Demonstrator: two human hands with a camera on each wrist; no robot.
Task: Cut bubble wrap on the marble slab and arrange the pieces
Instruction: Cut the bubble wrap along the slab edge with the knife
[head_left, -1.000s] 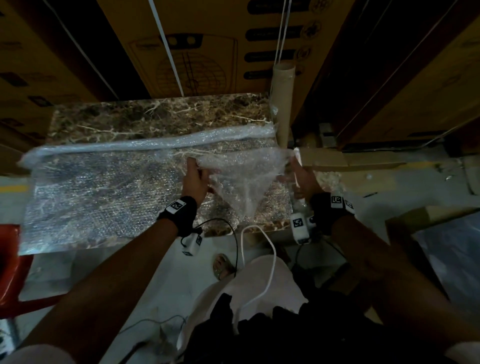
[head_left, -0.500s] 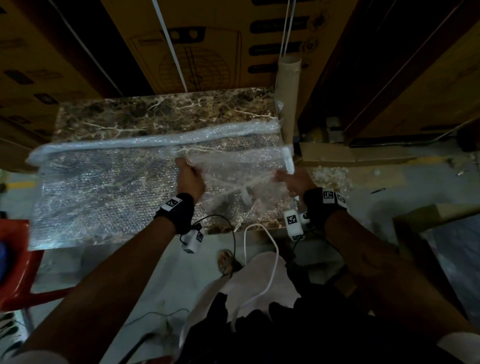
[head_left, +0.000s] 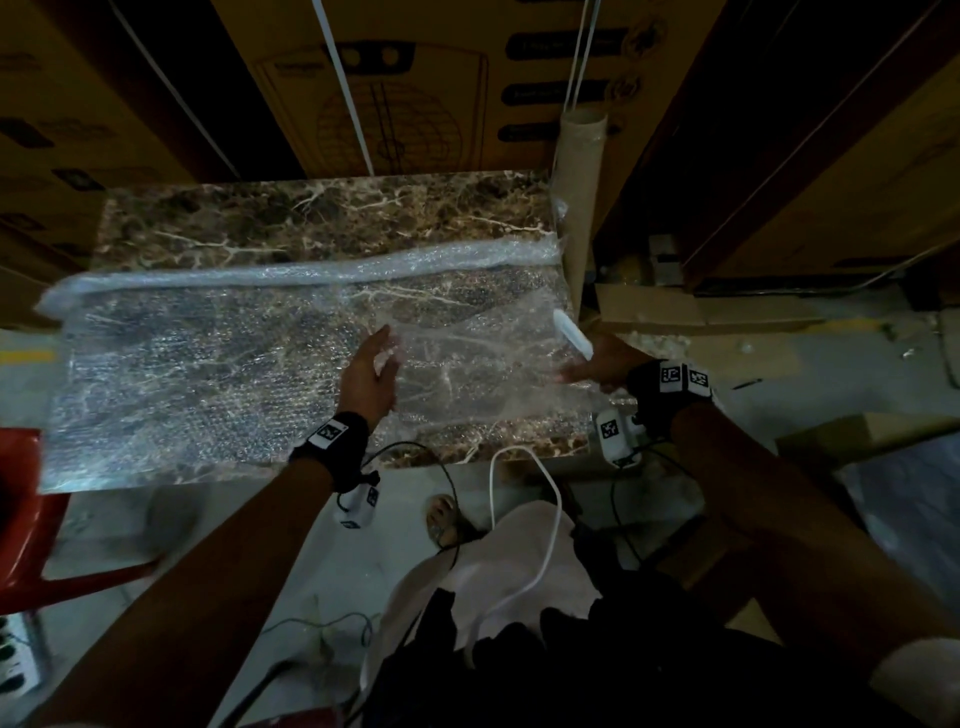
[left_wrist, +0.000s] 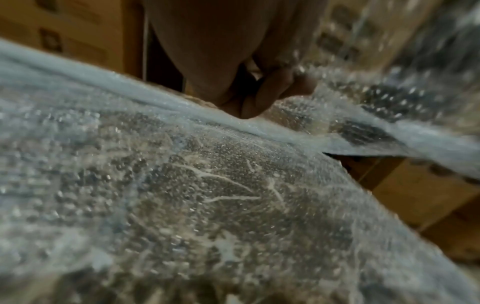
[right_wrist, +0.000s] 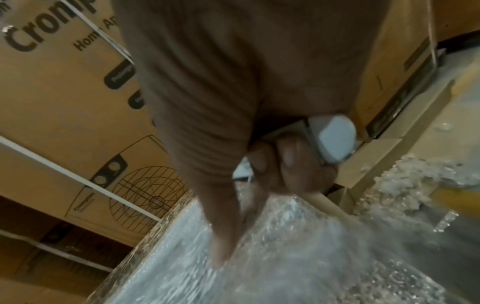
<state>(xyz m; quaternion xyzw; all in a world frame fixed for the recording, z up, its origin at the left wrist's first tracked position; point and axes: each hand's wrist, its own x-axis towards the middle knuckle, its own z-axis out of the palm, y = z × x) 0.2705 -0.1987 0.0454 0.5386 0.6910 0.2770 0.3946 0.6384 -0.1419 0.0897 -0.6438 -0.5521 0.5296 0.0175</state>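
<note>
A brown veined marble slab (head_left: 311, 213) carries a large sheet of bubble wrap (head_left: 197, 374) over its left and middle. A smaller loose piece of bubble wrap (head_left: 483, 364) lies stretched over the slab's right part between my hands. My left hand (head_left: 376, 358) pinches that piece's left edge; in the left wrist view its fingers (left_wrist: 270, 96) are curled on the wrap. My right hand (head_left: 592, 366) is at the piece's right edge and grips a white cutter (head_left: 571, 332). In the right wrist view, fingers wrap the cutter (right_wrist: 335, 139) while one digit presses on the wrap.
The big sheet's rolled-up far edge (head_left: 311, 270) runs across the slab. A cardboard tube (head_left: 579, 208) stands upright at the slab's right rear corner. Printed cardboard boxes (head_left: 415, 88) rise behind. A red chair (head_left: 31, 519) is at the left, with flattened cardboard (head_left: 701, 312) on the floor at right.
The small piece hung sagging in a V between my raised hands. Both hands have come down and spread apart, and the piece now lies stretched flat over the slab's right part.
</note>
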